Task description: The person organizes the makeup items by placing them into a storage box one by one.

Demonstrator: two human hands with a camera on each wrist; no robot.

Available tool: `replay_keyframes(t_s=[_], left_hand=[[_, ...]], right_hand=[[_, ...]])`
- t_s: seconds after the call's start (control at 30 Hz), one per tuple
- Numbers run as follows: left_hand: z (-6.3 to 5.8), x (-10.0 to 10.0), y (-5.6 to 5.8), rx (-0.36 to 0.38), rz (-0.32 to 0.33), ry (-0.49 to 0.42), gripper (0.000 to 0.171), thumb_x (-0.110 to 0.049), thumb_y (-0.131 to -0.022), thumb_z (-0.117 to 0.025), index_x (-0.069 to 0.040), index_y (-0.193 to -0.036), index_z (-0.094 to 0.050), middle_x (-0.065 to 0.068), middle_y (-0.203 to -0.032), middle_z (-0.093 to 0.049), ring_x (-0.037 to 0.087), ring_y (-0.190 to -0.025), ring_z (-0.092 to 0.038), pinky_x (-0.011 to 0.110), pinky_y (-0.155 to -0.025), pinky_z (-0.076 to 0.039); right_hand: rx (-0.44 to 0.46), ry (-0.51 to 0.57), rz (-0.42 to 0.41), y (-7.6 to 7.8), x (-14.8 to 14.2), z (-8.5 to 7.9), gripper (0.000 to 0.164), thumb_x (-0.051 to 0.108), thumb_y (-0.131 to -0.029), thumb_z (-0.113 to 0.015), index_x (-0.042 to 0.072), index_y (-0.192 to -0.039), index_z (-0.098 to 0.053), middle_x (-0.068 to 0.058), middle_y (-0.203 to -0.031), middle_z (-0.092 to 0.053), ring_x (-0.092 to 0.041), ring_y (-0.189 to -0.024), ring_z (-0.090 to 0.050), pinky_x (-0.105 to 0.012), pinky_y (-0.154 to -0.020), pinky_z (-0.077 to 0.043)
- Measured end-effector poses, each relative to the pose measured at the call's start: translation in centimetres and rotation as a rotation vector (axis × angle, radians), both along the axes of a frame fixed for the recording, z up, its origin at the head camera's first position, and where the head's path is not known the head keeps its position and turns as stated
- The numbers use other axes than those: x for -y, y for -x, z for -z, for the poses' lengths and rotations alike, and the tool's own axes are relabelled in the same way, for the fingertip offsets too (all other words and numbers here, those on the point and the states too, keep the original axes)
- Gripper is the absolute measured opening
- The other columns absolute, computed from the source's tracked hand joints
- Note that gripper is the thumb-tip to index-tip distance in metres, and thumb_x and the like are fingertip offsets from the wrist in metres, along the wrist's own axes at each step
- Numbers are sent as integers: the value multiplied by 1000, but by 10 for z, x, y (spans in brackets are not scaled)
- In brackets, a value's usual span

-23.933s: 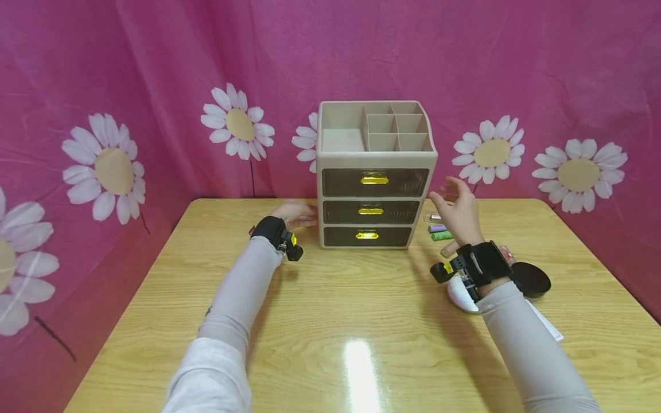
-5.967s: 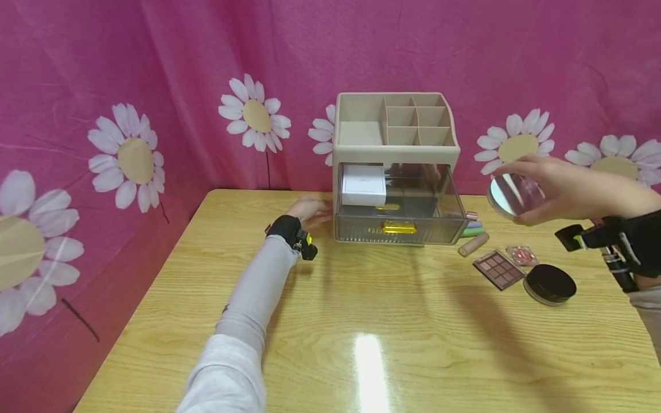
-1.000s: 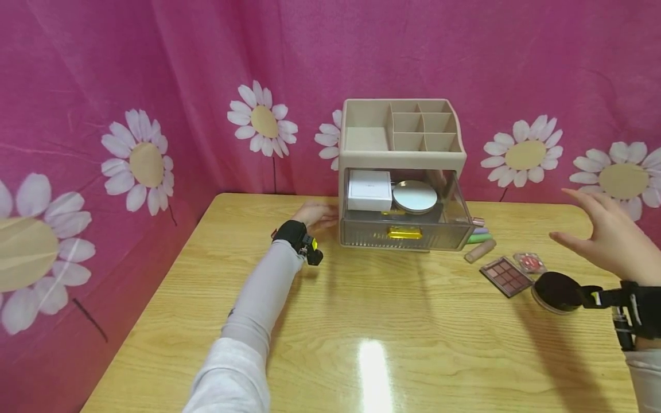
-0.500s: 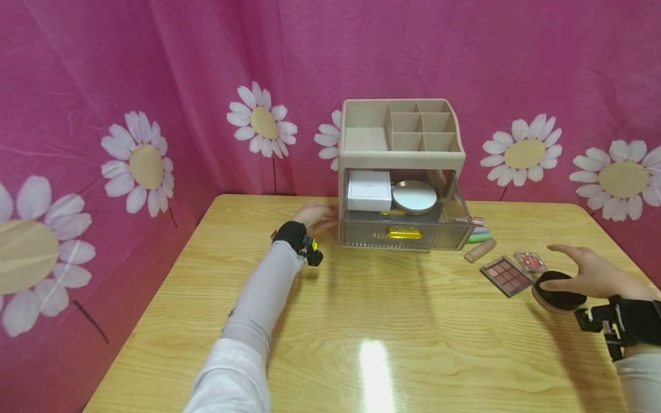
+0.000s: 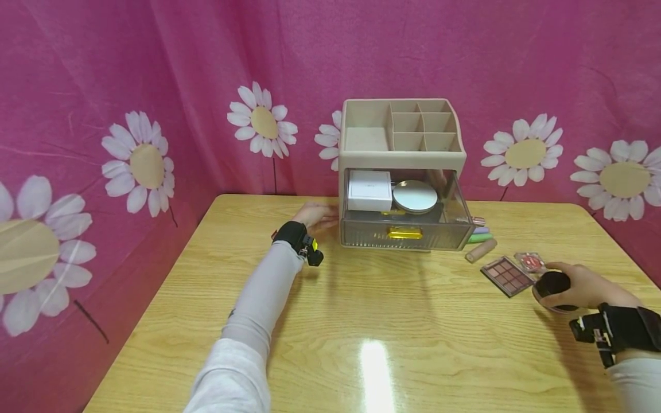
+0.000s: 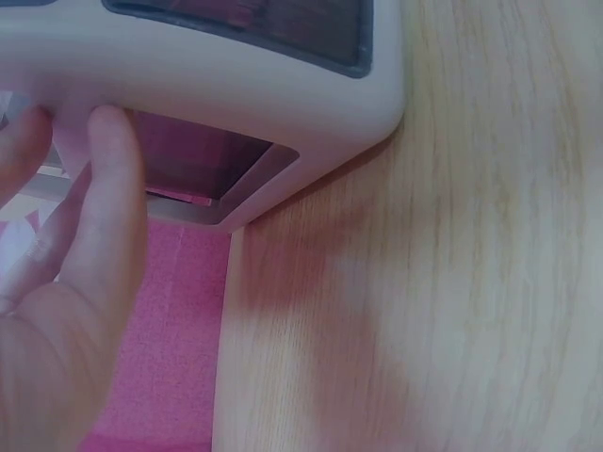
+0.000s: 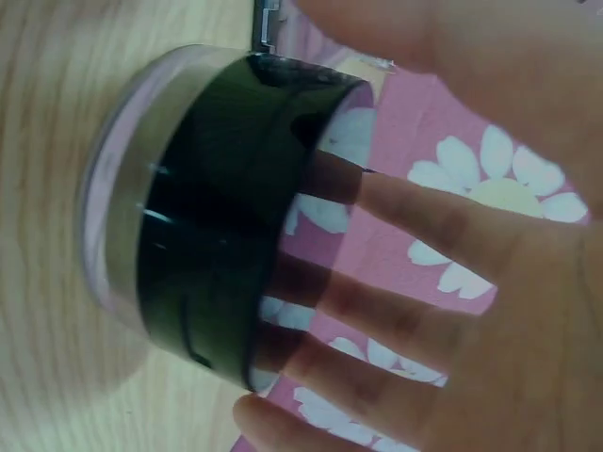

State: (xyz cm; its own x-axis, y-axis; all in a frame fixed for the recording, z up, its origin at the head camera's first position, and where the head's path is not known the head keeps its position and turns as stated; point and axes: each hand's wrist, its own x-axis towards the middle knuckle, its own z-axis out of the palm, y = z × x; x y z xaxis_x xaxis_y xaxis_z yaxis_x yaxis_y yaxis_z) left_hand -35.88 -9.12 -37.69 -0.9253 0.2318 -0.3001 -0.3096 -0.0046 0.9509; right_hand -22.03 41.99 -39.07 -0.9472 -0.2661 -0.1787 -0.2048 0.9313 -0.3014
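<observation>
A beige desktop organizer [image 5: 403,155] stands at the back of the table. Its smoky drawer [image 5: 379,235] is pulled out and holds a white box [image 5: 369,191] and a round mirror-topped compact [image 5: 415,196]. My left hand [image 5: 316,215] rests its fingertips on the organizer's left side; the left wrist view shows the fingers [image 6: 108,198] nearly straight. My right hand [image 5: 588,285] reaches over a round black-lidded cosmetic jar [image 7: 217,207] on the table. Its fingers [image 7: 396,311] extend almost straight at the lid, some tips hidden; the thumb [image 7: 396,28] stands apart from the jar.
An eyeshadow palette [image 5: 508,276] and a small clear compact with red powder [image 5: 529,262] lie left of the jar. A beige tube [image 5: 481,250] and a green tube [image 5: 480,237] lie by the organizer's right side. A pink flowered curtain [image 5: 268,46] hangs behind.
Since six seconds ago, the mirror-topped compact has gone from the right hand into the drawer. In the last second the right hand has come down to the black-lidded jar. The left hand stays put.
</observation>
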Motion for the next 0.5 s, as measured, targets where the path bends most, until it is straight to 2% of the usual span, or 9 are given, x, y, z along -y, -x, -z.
replay_keyframes(t_s=[0.17,0.4,0.5], left_hand=[[-2,0,-1,2,4,-6,33,3,-92,-48,13,-124,-47,25,-126,-50,31,-115,-51,30,-94,-48],[-19,-1,-15,26,8,5,34,4,-91,-48,13,-124,-47,25,-127,-49,31,-117,-49,32,-97,-46],[-21,-1,-18,24,9,7,35,4,-92,-47,13,-125,-45,25,-129,-48,31,-118,-49,31,-97,-46]], right_hand=[[-2,23,11,1,-2,6,81,25,-63,-82,-20,-116,-39,-41,-100,-49,-50,-89,-51,-54,-69,-51],[19,54,22,2,-4,7,78,21,-63,-82,-20,-114,-39,-39,-97,-51,-49,-87,-53,-52,-68,-51],[37,59,28,3,-3,5,77,20,-64,-82,-20,-114,-39,-38,-96,-52,-47,-86,-54,-51,-68,-52]])
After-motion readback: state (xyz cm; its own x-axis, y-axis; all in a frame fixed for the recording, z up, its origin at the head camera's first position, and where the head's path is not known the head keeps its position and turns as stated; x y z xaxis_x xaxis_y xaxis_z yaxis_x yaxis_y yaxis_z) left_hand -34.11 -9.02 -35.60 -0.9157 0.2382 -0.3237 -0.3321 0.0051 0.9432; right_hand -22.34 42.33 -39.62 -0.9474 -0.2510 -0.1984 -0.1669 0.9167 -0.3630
